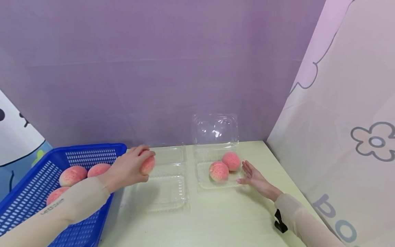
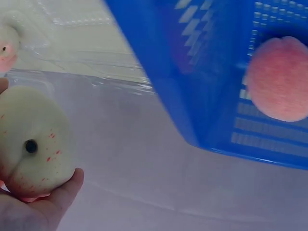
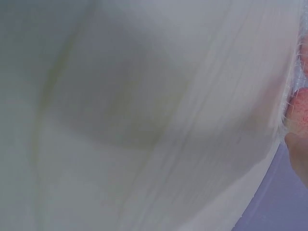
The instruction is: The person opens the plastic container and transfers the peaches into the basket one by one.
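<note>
My left hand [image 1: 128, 168] grips a pink peach [image 1: 148, 165] above the table, just right of the blue basket. In the left wrist view the held peach [image 2: 36, 144] shows a pale side with a dark stem pit. Two more peaches [image 1: 219, 171] sit side by side in an open clear plastic clamshell box [image 1: 205, 183], its lid [image 1: 215, 130] raised at the back. Beside that box's right edge, my right hand [image 1: 257, 181] has its fingers extended and holds nothing. Whether it touches the box I cannot tell.
The blue basket [image 1: 100, 219] on the left holds several peaches [image 1: 73, 175]. Another open clear clamshell box [image 1: 163, 192] lies flat on the table [image 1: 216, 219] between basket and filled box. A purple backdrop [image 1: 185, 68] and a patterned panel [image 1: 333, 137] stand behind and right.
</note>
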`<state>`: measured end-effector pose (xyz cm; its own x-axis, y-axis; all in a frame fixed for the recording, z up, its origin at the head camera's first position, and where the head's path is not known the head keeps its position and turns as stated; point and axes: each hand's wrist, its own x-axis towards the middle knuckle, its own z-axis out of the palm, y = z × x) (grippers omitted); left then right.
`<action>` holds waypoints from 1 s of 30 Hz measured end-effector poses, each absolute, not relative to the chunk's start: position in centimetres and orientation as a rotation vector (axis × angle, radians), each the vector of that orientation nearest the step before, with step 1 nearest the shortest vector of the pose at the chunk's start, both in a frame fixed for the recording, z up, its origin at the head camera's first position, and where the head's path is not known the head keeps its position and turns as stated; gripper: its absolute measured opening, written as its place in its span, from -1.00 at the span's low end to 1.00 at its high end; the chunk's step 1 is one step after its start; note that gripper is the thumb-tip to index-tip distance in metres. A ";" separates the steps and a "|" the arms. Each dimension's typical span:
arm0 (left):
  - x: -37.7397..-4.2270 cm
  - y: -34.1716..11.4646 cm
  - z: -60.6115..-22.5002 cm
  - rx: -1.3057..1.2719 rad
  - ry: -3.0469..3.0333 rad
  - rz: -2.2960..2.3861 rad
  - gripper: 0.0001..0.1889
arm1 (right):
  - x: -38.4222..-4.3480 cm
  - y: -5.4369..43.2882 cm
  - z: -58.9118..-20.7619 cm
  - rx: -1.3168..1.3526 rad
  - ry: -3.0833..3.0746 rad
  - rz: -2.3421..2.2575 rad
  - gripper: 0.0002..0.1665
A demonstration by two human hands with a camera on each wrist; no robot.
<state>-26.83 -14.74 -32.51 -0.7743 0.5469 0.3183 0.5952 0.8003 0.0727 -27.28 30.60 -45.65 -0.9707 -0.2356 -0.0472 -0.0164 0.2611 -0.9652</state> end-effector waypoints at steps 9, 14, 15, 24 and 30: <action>-26.1 -17.5 -32.5 -0.780 -2.752 -0.201 -0.30 | -27.1 30.6 -45.7 -0.231 2.336 -1.794 0.25; -25.7 -19.4 -32.3 -0.738 -2.702 -0.192 -0.33 | -27.1 30.6 -45.7 -0.225 2.335 -1.804 0.24; -25.7 -19.8 -32.2 -0.723 -2.686 -0.196 -0.33 | -27.2 30.6 -45.6 -0.230 2.336 -1.800 0.24; -25.7 -24.2 -31.8 -0.548 -2.826 -0.214 -0.29 | -27.2 30.7 -45.6 -0.221 2.345 -1.795 0.24; -25.5 -26.6 -32.4 -0.551 -2.782 -0.127 -0.27 | -27.2 30.8 -45.8 -0.232 2.336 -1.791 0.24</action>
<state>-25.48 -26.64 -32.44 -0.8808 0.3583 0.3096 0.3850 0.9225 0.0277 -27.23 30.78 -45.81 -0.9701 -0.2367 -0.0540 -0.0093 0.2585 -0.9660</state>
